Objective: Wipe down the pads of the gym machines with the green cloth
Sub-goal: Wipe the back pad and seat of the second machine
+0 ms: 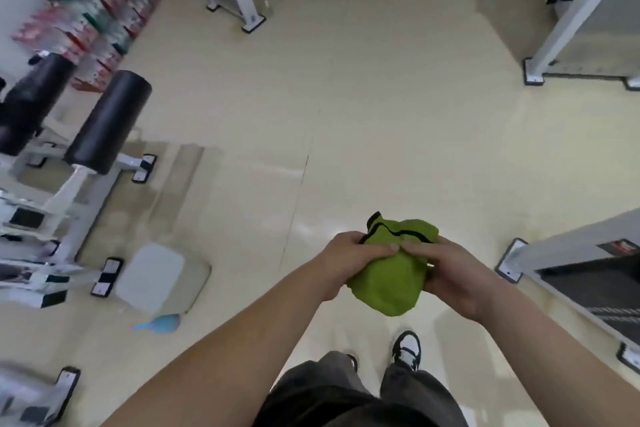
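Both hands, left hand (pixel 349 262) and right hand (pixel 453 274), curl their fingers (pixel 414 248) around the bunched green cloth (pixel 388 279).

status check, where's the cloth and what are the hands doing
Both gripping: left hand, right hand on the bunched green cloth. Not on any pad; black roller pads stand off to the left. Nothing in the way.

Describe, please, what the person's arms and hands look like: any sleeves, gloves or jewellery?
No sleeve shows on the left forearm or the right forearm; both are bare to the frame's edge. The left hand and right hand wear no gloves, and no watch, band or ring is visible.
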Tool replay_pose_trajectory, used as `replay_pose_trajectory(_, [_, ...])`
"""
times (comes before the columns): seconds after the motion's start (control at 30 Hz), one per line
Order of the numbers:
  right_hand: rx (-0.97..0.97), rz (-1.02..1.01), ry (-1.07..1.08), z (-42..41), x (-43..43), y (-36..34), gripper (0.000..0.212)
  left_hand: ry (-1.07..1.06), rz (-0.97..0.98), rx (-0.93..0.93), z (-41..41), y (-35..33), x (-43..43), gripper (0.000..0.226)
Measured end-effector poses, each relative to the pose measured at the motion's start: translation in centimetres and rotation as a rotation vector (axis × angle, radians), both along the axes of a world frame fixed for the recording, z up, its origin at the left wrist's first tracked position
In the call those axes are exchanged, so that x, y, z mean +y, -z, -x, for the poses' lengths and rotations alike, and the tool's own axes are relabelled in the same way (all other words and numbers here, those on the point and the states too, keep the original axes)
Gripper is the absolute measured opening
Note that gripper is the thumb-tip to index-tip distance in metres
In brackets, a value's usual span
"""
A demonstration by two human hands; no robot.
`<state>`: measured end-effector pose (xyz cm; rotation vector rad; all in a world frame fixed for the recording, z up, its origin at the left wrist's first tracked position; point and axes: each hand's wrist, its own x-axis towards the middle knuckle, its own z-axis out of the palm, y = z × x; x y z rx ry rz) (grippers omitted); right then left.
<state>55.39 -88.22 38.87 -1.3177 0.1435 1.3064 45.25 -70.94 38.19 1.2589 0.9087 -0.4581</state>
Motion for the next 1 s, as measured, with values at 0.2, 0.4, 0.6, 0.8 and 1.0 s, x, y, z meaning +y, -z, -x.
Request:
replay_pose_trajectory(0.2, [-0.351,0.297,-0.266,-3.7,11.6,-0.7,0.041,-0.488,0.029,-0.04,0.4,-1.3,7.1,0.049])
replay_pose_trajectory(0.4, [-0.257,0.163,-0.603,-4.8,28.6,-2.6,0.034,-0.857,-0.052,-0.16,1.1,-2.1,20.0,0.041])
replay_pose_trajectory(0.6, [-0.241,0.113,-0.709,-5.1,46.7,-2.7,0.043,-0.901,-0.045,-0.199,0.0,-3.1,35.3,0.038])
replay_pose_trajectory(0.8, [-0.241,0.115,-0.733,-8.0,60.9,-4.1,0.048,-0.737,-0.051,-0.222,-2.3,-5.8,48.8,0.035])
replay_pose_trajectory(1.0, [-0.31,0.077,-0.687,-13.9,77.6,-3.8,0.038,-0.801,-0.141,-0.218,-7.8,-5.1,65.2,0.026])
